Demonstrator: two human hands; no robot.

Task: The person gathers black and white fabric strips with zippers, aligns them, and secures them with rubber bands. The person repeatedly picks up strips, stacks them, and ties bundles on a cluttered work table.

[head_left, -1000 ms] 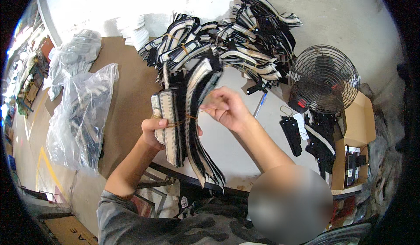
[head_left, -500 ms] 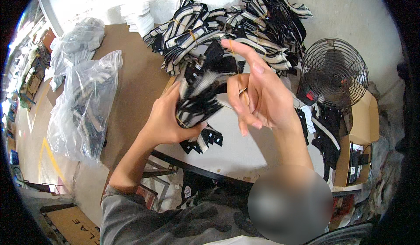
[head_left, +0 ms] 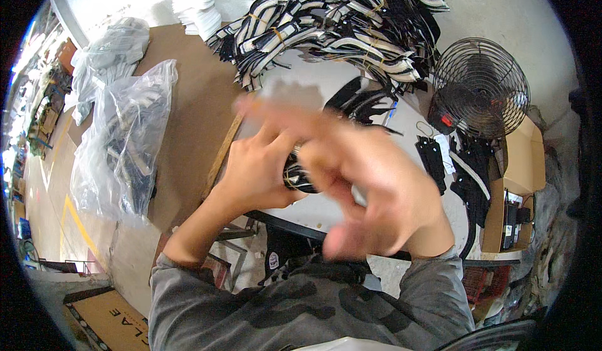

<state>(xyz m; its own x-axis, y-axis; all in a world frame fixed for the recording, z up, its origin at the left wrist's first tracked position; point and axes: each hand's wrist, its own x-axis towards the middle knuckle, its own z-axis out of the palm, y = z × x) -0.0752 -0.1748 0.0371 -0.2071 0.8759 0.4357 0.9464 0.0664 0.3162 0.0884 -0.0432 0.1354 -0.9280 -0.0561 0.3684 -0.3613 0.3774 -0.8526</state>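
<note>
A bundle of black and white fabric strips [head_left: 296, 177] is gripped in my left hand [head_left: 254, 170], over the near part of the table. Most of the bundle is hidden behind my hands, and a thin yellowish band shows on its end. My right hand [head_left: 376, 185] passes in front, smeared by motion, its index finger stretched across above my left hand. Whether those fingers hold anything is too blurred to tell. Beyond it, loose black strips [head_left: 357, 100] lie fanned out on the white tabletop [head_left: 295, 78].
Banded bundles of striped strips [head_left: 276, 28] are heaped at the back. A black wire fan [head_left: 481, 88] and an open cardboard box [head_left: 523, 163] stand at right, near more black pieces [head_left: 470, 191]. Clear plastic bags [head_left: 122, 144] with fabric inside sit at left.
My right hand has swung left and nearer, across my left hand. The bundle has turned down behind my hands, uncovering loose black strips on the table. The band seen on my right index finger is blurred now.
</note>
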